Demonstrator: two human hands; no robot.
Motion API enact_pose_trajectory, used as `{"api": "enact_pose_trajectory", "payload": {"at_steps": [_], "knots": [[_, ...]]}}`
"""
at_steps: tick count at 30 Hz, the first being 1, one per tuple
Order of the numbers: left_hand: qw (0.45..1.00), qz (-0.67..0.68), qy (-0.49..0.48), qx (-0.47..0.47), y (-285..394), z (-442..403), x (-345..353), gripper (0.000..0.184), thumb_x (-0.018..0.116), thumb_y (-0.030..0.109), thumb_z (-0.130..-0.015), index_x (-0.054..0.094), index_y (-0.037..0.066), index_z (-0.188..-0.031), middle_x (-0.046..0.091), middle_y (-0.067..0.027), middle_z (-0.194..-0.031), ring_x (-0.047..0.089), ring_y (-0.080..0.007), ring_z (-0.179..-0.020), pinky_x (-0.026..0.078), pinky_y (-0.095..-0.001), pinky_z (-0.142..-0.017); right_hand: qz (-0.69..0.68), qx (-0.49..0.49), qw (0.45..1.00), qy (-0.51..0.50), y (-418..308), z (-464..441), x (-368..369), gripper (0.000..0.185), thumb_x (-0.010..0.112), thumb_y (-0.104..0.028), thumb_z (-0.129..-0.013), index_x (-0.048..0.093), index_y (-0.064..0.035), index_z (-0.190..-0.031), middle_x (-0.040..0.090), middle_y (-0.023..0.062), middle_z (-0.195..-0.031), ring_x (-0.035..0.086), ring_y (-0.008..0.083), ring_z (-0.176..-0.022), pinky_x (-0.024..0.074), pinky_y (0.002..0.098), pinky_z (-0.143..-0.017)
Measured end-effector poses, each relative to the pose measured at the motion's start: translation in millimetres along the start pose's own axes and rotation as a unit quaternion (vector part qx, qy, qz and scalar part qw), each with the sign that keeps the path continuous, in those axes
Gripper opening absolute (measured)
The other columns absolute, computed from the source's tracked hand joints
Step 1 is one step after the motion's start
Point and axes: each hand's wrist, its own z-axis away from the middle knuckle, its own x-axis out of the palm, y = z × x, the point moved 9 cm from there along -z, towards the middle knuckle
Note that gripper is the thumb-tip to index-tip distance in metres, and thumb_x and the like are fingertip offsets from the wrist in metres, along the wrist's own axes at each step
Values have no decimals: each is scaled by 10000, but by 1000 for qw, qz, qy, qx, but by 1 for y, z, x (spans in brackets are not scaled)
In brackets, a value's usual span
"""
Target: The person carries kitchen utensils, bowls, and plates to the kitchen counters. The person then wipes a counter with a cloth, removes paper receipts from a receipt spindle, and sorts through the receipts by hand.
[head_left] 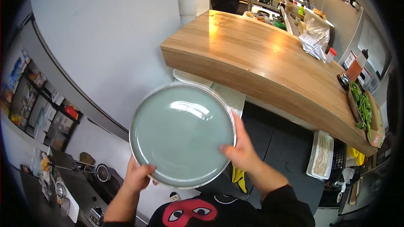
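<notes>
Fingers of my right hand [243,154] are closed on the right edge of a large, round, grey-green glazed plate [181,136], its thumb lying flat on the upper face; my left hand [138,176] grips the lower left edge, thumb at the rim. I judge this to be a steady two-handed hold, clear of any support I can see. Moving it from here calls for both hands to travel together, level and unhurried, with room left between the rim and the thick wooden counter [252,54] beyond.

The plate is in front of my torso, on the near side of that counter. Its glaze looks smooth and glossy, with white glare near the top and a pale rim. The rim's outline looks doubled at upper right; I cannot tell whether that is blur or a second plate beneath.
</notes>
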Motion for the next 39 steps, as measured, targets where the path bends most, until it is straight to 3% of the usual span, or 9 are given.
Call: {"api": "enact_pose_trajectory", "payload": {"at_steps": [8,19,20,22,25,28,31,36,39], "knots": [[996,62,57,-24,-4,93,-121,573,526,20,-647,361,-61,-1190,561,-149,-816,572,-212,-511,437,-282,-327,-66,95,989,-91,59,37,152,825,500,5,-722,26,-18,-1396,262,105,-1363,277,164,-1242,221,301,-1025],[980,45,189,37,30,223,-308,596,563,64,-703,321,-37,-1239,548,-98,-827,545,-139,-515,402,-244,-343,-96,112,972,-184,85,24,376,784,463,68,-669,132,0,-1376,357,156,-1300,373,222,-1206,278,329,-1020],[978,34,204,20,29,238,-321,572,569,65,-710,348,-35,-1229,565,-112,-869,574,-155,-586,475,-272,-460,-99,125,964,-214,89,26,398,782,463,70,-670,134,2,-1376,346,155,-1308,363,223,-1214,270,330,-1025],[964,32,257,63,23,260,-352,583,525,63,-762,308,17,-1301,550,-76,-804,521,-117,-502,413,-241,-357,-87,139,959,-230,94,23,425,777,461,73,-671,136,6,-1374,322,153,-1325,344,224,-1229,254,331,-1035],[942,106,304,96,46,277,-353,508,507,0,-728,401,-77,-1219,579,-175,-1069,587,-277,-970,474,-371,-844,71,33,966,-247,86,24,440,800,548,1,-691,129,41,-1371,256,168,-1361,219,236,-1295,162,334,-1066],[953,65,268,126,49,267,-357,607,511,79,-701,335,-53,-1267,528,-202,-1108,588,-273,-928,491,-340,-807,-46,126,957,-257,91,24,442,799,546,-7,-729,89,18,-1384,271,179,-1357,242,232,-1283,209,315,-1043],[978,43,180,97,44,243,-345,618,528,105,-700,321,-51,-1261,536,-195,-1056,602,-253,-828,525,-316,-664,65,34,982,-174,64,32,403,777,514,-54,-720,99,-22,-1376,359,222,-1299,389,249,-1201,305,314,-978],[998,37,50,25,50,164,-249,531,539,67,-721,336,-80,-1188,549,-193,-937,588,-211,-557,463,-280,-337,-27,51,996,-66,38,49,296,809,507,25,-723,61,-39,-1395,307,98,-1333,283,153,-1242,235,304,-1024],[997,30,-66,-4,42,117,-166,506,526,54,-728,339,-83,-1179,551,-186,-917,586,-212,-565,463,-285,-341,-75,52,996,10,7,68,218,808,504,28,-718,65,-35,-1394,310,95,-1331,294,144,-1233,242,291,-1018]]}}
